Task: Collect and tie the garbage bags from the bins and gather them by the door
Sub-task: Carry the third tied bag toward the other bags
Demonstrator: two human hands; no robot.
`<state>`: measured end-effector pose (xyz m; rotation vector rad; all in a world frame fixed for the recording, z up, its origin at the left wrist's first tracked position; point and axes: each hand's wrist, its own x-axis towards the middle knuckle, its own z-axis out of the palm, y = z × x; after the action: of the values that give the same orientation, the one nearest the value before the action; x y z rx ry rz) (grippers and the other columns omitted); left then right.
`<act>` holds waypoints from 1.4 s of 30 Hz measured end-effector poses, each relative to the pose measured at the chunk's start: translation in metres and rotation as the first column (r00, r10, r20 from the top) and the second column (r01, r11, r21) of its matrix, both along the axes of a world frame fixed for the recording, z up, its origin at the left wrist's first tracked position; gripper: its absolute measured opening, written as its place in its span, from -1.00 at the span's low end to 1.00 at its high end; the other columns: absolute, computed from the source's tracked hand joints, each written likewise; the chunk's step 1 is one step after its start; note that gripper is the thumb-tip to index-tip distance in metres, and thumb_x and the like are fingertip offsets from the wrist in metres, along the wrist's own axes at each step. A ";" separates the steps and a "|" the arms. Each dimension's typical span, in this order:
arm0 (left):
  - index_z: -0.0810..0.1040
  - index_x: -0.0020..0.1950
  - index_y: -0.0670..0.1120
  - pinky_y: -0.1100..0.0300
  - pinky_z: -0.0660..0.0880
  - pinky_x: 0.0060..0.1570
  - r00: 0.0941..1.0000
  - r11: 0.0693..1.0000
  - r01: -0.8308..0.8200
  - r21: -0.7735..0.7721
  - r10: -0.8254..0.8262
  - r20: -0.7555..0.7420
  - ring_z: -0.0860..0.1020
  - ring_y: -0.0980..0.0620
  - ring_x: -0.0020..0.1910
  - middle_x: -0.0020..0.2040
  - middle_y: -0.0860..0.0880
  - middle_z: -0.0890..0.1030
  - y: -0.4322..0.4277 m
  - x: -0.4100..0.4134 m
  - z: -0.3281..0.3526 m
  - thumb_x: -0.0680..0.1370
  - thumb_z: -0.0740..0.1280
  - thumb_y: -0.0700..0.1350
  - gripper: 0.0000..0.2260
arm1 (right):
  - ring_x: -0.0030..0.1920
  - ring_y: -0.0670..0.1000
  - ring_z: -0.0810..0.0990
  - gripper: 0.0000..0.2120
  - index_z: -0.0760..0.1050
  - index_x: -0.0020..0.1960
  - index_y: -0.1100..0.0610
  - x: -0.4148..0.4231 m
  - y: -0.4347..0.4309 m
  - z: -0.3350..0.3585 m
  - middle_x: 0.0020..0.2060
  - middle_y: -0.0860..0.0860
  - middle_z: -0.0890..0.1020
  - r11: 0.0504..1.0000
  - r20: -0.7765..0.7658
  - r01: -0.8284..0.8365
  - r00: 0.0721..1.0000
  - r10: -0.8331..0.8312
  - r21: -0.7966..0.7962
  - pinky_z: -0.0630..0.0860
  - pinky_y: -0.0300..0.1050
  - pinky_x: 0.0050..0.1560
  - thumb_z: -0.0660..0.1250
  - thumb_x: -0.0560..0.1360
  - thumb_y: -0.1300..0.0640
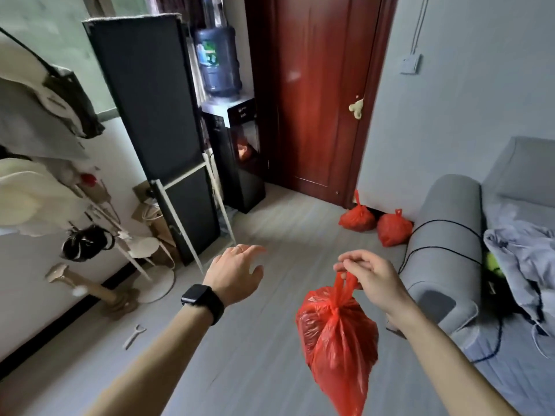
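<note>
Red plastic, knotted at the neck: the bag hangs in the air from the right hand, whose fingertips and thumb pinch its handles from above. The left hand, a black watch on its wrist, reaches forward with fingers spread and loose, touching nothing. Farther off on the grey floor, a second bag lies tied at the foot of the door frame, and a third bag lies just beside it, next to the sofa arm. Behind them the dark red door stands closed.
</note>
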<state>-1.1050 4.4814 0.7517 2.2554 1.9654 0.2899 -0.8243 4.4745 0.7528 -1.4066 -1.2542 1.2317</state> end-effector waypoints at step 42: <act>0.31 0.47 0.16 0.01 0.19 0.43 0.938 0.888 0.338 -0.313 -0.345 0.035 0.26 -0.02 0.46 0.49 0.00 0.32 0.977 0.292 -0.123 0.57 0.20 0.04 -0.56 | -0.09 -0.07 0.63 -0.94 0.65 -0.07 0.06 0.237 0.854 -0.177 -0.13 -0.09 0.70 0.845 0.269 0.320 0.938 -0.219 -0.429 0.48 -0.16 -0.01 0.40 0.50 0.16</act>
<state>-0.8131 5.4581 0.6284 2.3323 1.4529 -0.0859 -0.5869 5.3289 0.5758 -2.0375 -0.8717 1.2578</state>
